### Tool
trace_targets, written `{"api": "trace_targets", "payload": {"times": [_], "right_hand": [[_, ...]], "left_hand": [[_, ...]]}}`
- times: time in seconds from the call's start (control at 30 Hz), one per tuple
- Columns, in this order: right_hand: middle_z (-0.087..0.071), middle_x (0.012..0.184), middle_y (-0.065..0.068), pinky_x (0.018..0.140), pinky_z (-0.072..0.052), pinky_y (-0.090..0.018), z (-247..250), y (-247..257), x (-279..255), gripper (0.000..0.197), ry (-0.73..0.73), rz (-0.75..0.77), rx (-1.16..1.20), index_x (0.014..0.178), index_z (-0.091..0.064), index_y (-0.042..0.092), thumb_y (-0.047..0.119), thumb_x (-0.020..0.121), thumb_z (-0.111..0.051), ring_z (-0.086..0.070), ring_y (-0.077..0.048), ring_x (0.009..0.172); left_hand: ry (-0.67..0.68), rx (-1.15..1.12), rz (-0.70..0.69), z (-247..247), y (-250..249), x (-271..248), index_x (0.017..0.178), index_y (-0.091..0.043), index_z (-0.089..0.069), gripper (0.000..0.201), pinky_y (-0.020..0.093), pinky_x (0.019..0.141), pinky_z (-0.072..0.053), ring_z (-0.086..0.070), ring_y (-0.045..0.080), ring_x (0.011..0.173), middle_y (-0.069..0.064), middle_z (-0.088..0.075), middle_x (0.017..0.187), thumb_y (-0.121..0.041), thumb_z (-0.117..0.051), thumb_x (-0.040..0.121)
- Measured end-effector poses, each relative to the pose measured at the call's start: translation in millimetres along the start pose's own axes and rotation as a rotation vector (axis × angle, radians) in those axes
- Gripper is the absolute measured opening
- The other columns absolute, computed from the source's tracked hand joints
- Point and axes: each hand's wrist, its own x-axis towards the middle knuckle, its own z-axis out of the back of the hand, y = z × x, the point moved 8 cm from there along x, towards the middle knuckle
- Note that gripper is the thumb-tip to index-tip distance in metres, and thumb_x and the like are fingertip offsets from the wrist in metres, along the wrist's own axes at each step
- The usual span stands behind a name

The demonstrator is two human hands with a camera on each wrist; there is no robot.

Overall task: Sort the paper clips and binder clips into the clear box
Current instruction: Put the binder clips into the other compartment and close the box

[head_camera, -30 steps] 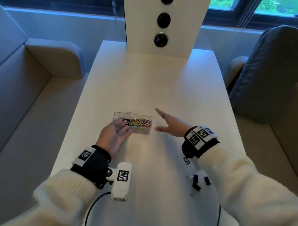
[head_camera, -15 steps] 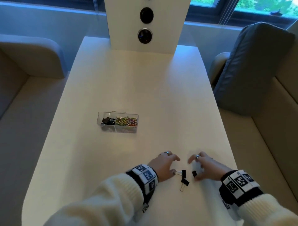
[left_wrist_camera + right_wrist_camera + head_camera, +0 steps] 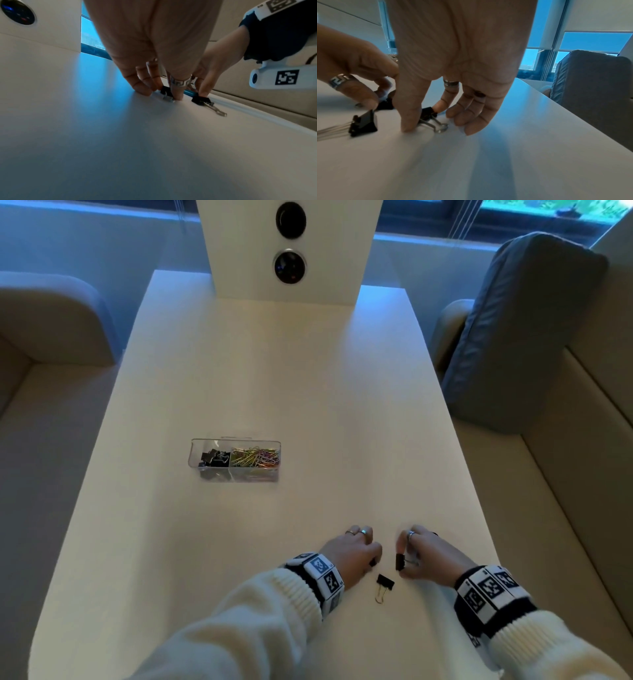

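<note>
- The clear box (image 3: 195,455) sits mid-tabletop (image 3: 308,392), well apart from both hands; its left compartment already holds black binder clips (image 3: 214,457) and its right compartment a heap of coloured paper clips (image 3: 255,457).
- No loose paper clips show on the tabletop, so that half of the sorting looks finished.
- Three binder clips remain outside the box, near the front edge.
- The left hand (image 3: 354,553) has its grip closed around one of them, the first clip (image 3: 166,93), fingertips pinching it against the tabletop.
- The right hand (image 3: 428,554) has its grip pinched on the second clip (image 3: 429,113), thumb and forefinger on either side of it, the wire handles still touching the surface.
- The third clip (image 3: 384,585) lies free between the two hands, touched by neither.
- Judged from this, the task is near its end: two clips are ready to carry to the left compartment, and one more pickup remains.
</note>
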Motion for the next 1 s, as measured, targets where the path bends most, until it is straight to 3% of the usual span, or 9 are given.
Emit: {"api": "trace_targets", "payload": {"times": [0.1, 0.2, 0.33, 0.43, 0.5, 0.6, 0.77, 0.87, 1.0], "right_hand": [[-0.040, 0.086, 0.012, 0.079, -0.046, -0.025, 2, 2, 1, 0.028, 0.005, -0.012, -0.024, 0.079, -0.041, 0.034, 0.030, 0.074, -0.068, -0.047, -0.009, 0.075], [-0.046, 0.087, 0.008, 0.079, -0.048, -0.030, 6, 7, 3, 0.024, 0.001, -0.019, -0.017, 0.079, -0.043, 0.029, 0.030, 0.074, -0.066, -0.051, -0.014, 0.078], [-0.053, 0.082, 0.003, 0.071, -0.047, -0.032, 13, 24, 6, 0.024, -0.053, 0.009, 0.013, 0.083, -0.044, 0.017, 0.026, 0.076, -0.064, -0.051, -0.015, 0.073], [-0.057, 0.083, 0.001, 0.071, -0.049, -0.037, 23, 41, 5, 0.024, -0.136, 0.031, 0.035, 0.088, -0.043, 0.017, 0.026, 0.077, -0.062, -0.055, -0.019, 0.073], [-0.058, 0.083, 0.004, 0.072, -0.051, -0.039, 30, 55, 2, 0.023, -0.185, 0.078, 0.094, 0.087, -0.043, 0.020, 0.026, 0.076, -0.062, -0.056, -0.017, 0.074], [-0.059, 0.084, 0.007, 0.070, -0.052, -0.036, 40, 79, -6, 0.021, -0.220, 0.172, 0.184, 0.088, -0.044, 0.022, 0.025, 0.077, -0.062, -0.057, -0.014, 0.074], [-0.054, 0.083, 0.006, 0.074, -0.044, -0.028, 52, 133, -18, 0.023, -0.362, 0.383, 0.245, 0.091, -0.048, 0.017, 0.025, 0.078, -0.065, -0.050, -0.013, 0.080], [-0.053, 0.095, 0.002, 0.083, -0.038, -0.025, 61, 158, -25, 0.032, -0.533, 0.502, 0.136, 0.101, -0.057, 0.018, 0.035, 0.075, -0.065, -0.046, -0.015, 0.092], [-0.050, 0.097, 0.004, 0.084, -0.039, -0.019, 72, 140, -23, 0.029, -0.627, 0.457, 0.279, 0.103, -0.058, 0.019, 0.032, 0.078, -0.068, -0.048, -0.012, 0.093]], "left_hand": [[-0.032, 0.089, -0.044, 4, 1, -7, 0.108, 0.002, -0.052, 0.020, 0.041, 0.078, -0.047, -0.045, 0.034, 0.109, 0.023, -0.046, 0.116, -0.006, -0.048, 0.090], [-0.020, 0.089, 0.002, 3, 11, -14, 0.085, -0.003, -0.061, 0.026, 0.026, 0.061, -0.049, -0.060, 0.029, 0.079, 0.016, -0.061, 0.083, -0.007, -0.073, 0.063], [-0.064, -0.032, 0.130, 7, 28, -16, 0.126, -0.001, -0.041, 0.043, 0.039, 0.090, -0.040, -0.041, 0.032, 0.113, 0.021, -0.048, 0.118, -0.002, -0.047, 0.084], [-0.105, -0.138, 0.233, 10, 42, -22, 0.131, -0.007, -0.039, 0.045, 0.034, 0.096, -0.037, -0.036, 0.028, 0.119, 0.016, -0.046, 0.124, -0.010, -0.047, 0.087], [-0.159, -0.334, 0.286, 20, 51, -30, 0.125, -0.008, -0.049, 0.036, 0.024, 0.091, -0.034, -0.043, 0.024, 0.111, 0.014, -0.056, 0.115, -0.012, -0.047, 0.089], [-0.238, -0.888, 0.410, 32, 72, -43, 0.100, -0.008, -0.062, 0.022, 0.017, 0.065, -0.039, -0.052, 0.017, 0.075, 0.008, -0.061, 0.079, -0.007, -0.042, 0.092], [-0.199, -1.997, 0.449, 37, 65, -61, 0.084, -0.005, -0.067, 0.035, 0.040, 0.073, -0.057, -0.065, 0.022, 0.073, 0.011, -0.065, 0.075, -0.014, -0.034, 0.094], [-0.224, -2.215, 0.401, 48, 63, -63, 0.082, 0.000, -0.066, 0.034, 0.034, 0.060, -0.058, -0.068, 0.026, 0.068, 0.016, -0.066, 0.075, -0.017, -0.038, 0.088], [-0.280, -2.234, 0.439, 48, 67, -68, 0.074, 0.004, -0.071, 0.044, 0.037, 0.063, -0.060, -0.068, 0.027, 0.064, 0.018, -0.067, 0.071, -0.017, -0.036, 0.092]]}}
